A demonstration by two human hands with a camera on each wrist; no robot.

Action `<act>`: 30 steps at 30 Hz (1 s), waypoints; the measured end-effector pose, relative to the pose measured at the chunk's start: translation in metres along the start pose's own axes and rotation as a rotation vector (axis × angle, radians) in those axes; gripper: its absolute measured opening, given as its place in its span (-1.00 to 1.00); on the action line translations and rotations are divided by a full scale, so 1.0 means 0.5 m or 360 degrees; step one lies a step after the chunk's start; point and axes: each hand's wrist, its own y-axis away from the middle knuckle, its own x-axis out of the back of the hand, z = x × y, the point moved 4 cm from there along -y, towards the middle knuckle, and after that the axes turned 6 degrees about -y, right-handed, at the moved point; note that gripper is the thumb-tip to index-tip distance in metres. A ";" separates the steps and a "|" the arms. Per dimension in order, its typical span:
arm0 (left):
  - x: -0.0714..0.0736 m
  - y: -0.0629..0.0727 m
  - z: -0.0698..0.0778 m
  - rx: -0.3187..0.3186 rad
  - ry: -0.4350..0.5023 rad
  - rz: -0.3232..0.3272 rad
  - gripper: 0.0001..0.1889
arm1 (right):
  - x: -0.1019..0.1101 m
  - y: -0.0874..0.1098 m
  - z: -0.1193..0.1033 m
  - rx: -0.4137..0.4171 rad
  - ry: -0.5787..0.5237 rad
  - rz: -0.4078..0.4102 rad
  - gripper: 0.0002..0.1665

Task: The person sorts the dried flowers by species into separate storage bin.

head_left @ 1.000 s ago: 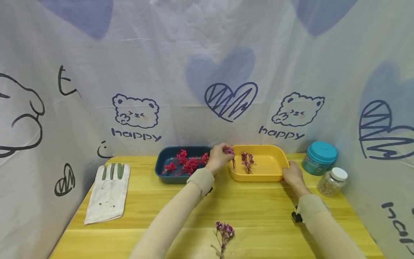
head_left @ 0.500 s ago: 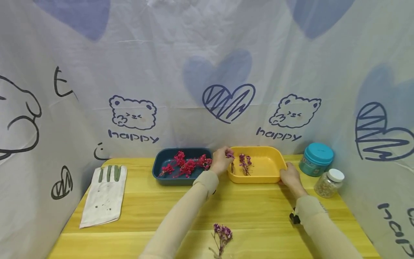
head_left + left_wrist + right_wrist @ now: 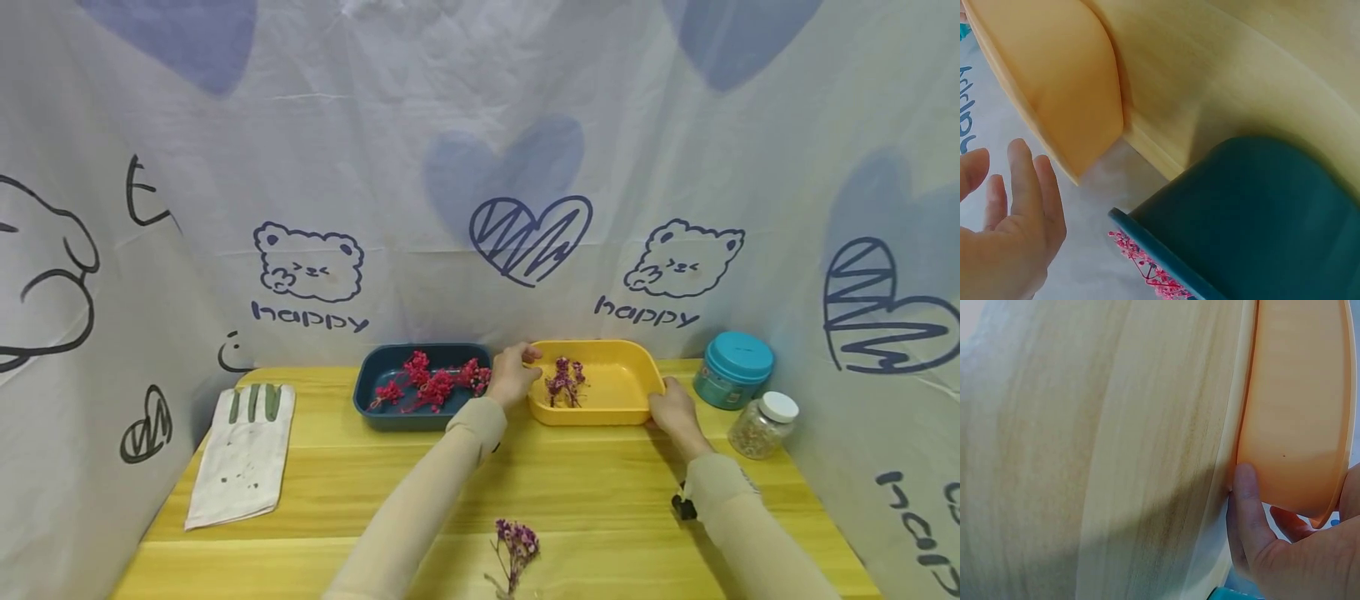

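Note:
My left hand [image 3: 513, 375] is over the left end of the yellow tray [image 3: 615, 414]. In the left wrist view the fingers of that left hand [image 3: 1019, 219] are spread, with nothing between them. Small purple dried-flower sprigs [image 3: 564, 385] lie in the tray's left part. At the tray's right end my right hand [image 3: 675, 410] grips the corner; in the right wrist view a finger of the right hand [image 3: 1291, 556] lies along the outer wall. Left of the yellow tray, a dark blue tray [image 3: 408, 422] holds several crimson flower sprigs [image 3: 437, 388].
Another purple sprig [image 3: 516, 546] lies on the wooden table [image 3: 592, 492] near its front. A white cloth glove with green fingertips [image 3: 243, 458] lies at left. A turquoise lidded tub [image 3: 737, 369] and a clear white-capped jar [image 3: 763, 425] stand at right, before the patterned curtain.
The left hand has let go of a purple sprig, which now lies in the yellow tray beside the others, and its fingers have loosened. The right hand stays at the tray's corner.

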 end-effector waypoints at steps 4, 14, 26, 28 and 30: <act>0.005 0.002 -0.003 0.0015 0.0018 0.0015 -0.75 | -0.002 0.001 0.001 0.0003 -0.0003 -0.0017 -0.42; 0.035 0.040 0.010 -0.0060 0.0094 0.0003 -0.72 | -0.001 0.000 0.003 0.0043 0.0001 -0.0051 -0.41; 0.064 0.151 0.034 -0.0279 0.0169 -0.0262 -0.53 | 0.001 -0.001 0.000 0.0013 0.0031 -0.0061 -0.43; 0.066 0.171 0.035 -0.0318 0.0134 -0.0300 -0.54 | 0.000 -0.002 0.000 0.0012 0.0034 -0.0061 -0.43; 0.065 0.189 0.034 -0.0355 0.0094 -0.0343 -0.53 | 0.001 -0.003 0.000 0.0014 0.0036 -0.0060 -0.43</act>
